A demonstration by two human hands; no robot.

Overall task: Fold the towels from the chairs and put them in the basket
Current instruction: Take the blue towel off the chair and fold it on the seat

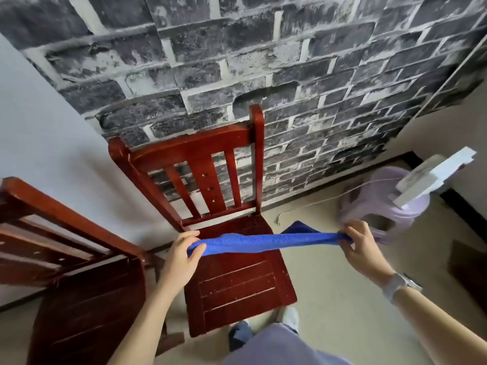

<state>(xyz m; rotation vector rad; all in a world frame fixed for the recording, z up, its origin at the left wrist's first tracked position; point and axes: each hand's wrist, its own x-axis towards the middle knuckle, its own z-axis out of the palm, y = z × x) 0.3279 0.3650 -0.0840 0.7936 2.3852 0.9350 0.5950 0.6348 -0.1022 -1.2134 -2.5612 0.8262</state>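
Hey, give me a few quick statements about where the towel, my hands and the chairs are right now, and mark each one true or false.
1. Both hands hold the blue towel. True: the left hand and right hand each grip an end.
2. The towel lies flat on the seat. False: it is stretched in the air above the chair.
3. Two red wooden chairs show. True: a second chair stands to the left.
4. The right wrist is bare. False: it wears a watch.
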